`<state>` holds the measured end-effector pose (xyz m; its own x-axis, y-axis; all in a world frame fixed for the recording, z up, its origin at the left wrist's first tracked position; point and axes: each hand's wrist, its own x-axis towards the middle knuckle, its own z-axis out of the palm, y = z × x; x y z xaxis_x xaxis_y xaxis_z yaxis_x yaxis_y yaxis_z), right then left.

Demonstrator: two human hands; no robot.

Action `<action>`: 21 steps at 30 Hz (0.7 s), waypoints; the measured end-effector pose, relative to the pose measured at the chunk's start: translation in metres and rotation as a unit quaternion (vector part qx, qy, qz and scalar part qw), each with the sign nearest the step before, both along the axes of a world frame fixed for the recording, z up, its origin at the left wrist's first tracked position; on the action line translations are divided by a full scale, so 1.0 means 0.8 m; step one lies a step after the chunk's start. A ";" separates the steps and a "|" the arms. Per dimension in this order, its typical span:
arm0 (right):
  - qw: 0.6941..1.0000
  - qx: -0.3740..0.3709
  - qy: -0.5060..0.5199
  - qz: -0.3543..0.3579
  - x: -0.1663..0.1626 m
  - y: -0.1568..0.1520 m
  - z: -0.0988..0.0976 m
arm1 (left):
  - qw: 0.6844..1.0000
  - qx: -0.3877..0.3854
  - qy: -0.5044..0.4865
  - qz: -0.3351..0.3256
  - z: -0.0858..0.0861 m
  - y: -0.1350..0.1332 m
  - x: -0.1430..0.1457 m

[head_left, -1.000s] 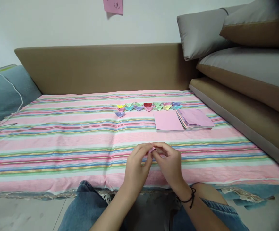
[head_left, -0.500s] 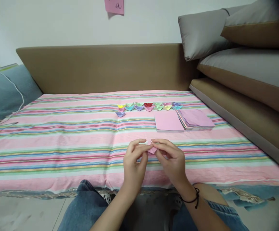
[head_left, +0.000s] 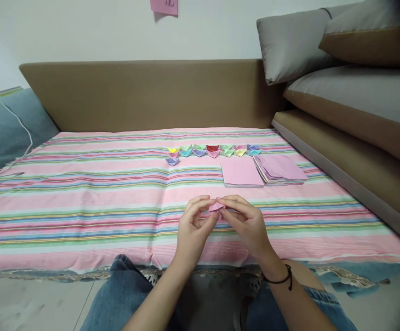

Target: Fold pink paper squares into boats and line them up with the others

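From where I stand, the biggest thing is the pink cloth with multicoloured stripes (head_left: 82, 202), spread wide before the person. Across its far part runs a huddle of small boat-shaped folds of coloured paper (head_left: 213, 149). Nearer lie two square stacks of pink-topped paper sheets, a neat one (head_left: 242, 172) and, touching it on the right, a looser one (head_left: 281, 169).

The bare left hand (head_left: 193, 225) and bare right hand (head_left: 251, 225) meet in front of these. Between their fingertips sits the smallest thing, a little pink folded paper piece (head_left: 216, 207), over the near half of the cloth. Both hands pinch it, index fingers along its far edge and thumbs at its near edge; the remaining fingers curl loosely, partly hidden.

I'd judge it nearly weightless, crisp along its creases yet soft on single layers, not slippery but easily crumpled or torn. The doubled edges and corners look the best places to take hold, with light fingertip pressure; squeezing the middle could crush it.

Compared with half a second ago, the left thumb has come up against the near edge, and the left index finger no longer crosses the paper's face. The boats and stacks stay put.
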<state>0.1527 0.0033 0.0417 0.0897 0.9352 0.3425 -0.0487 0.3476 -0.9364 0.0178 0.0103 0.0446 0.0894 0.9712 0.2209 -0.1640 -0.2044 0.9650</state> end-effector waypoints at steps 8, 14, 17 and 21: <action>0.996 -0.052 0.042 -0.063 -0.004 -0.001 -0.001 | 0.998 -0.041 -0.024 -0.044 0.004 0.005 -0.004; 0.972 0.093 -0.142 -0.162 -0.001 -0.004 0.000 | 0.973 -0.157 -0.092 -0.143 0.013 0.001 -0.005; 0.946 0.175 -0.230 -0.149 0.001 -0.004 0.001 | 0.968 -0.182 -0.126 -0.118 0.013 0.004 -0.006; 0.940 0.200 -0.262 -0.089 0.001 -0.004 0.001 | 0.965 -0.229 -0.100 -0.078 0.009 0.008 -0.009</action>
<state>0.1532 0.0003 0.0424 -0.0457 0.7086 0.7041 0.4749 0.6355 -0.6088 0.0105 0.0167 0.0519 0.2417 0.9492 -0.2012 -0.3506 0.2788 0.8940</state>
